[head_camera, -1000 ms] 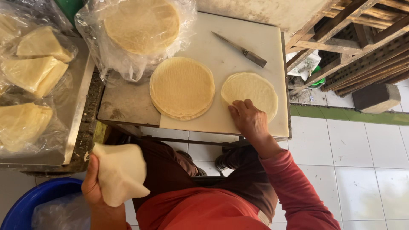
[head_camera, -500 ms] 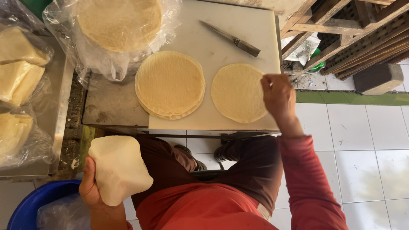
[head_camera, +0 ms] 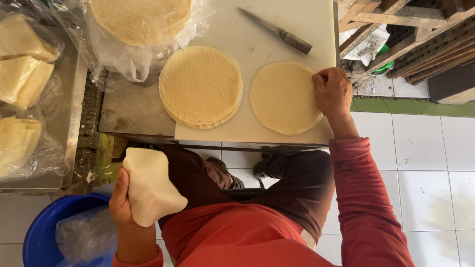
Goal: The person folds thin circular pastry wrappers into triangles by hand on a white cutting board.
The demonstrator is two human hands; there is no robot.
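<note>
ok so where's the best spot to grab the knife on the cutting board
Take the knife by its dark handle, the lower-right end nearest the right hand. It lies flat and diagonal on the white board, blade pointing up-left, so probably come from the right and above, keeping fingers off the blade.

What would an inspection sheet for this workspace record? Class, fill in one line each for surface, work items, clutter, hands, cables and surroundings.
Surface: white board on a metal table.
Work items: folded wrapper; single wrapper; stack.
Clutter: knife on the board; bagged wrappers; bagged pieces at the side.
Hands: left hand holds the folded wrapper; right hand rests on the single wrapper's edge.
Cables: nothing seen.
Surroundings: blue tub, white tiled floor, wooden pallets.
</note>
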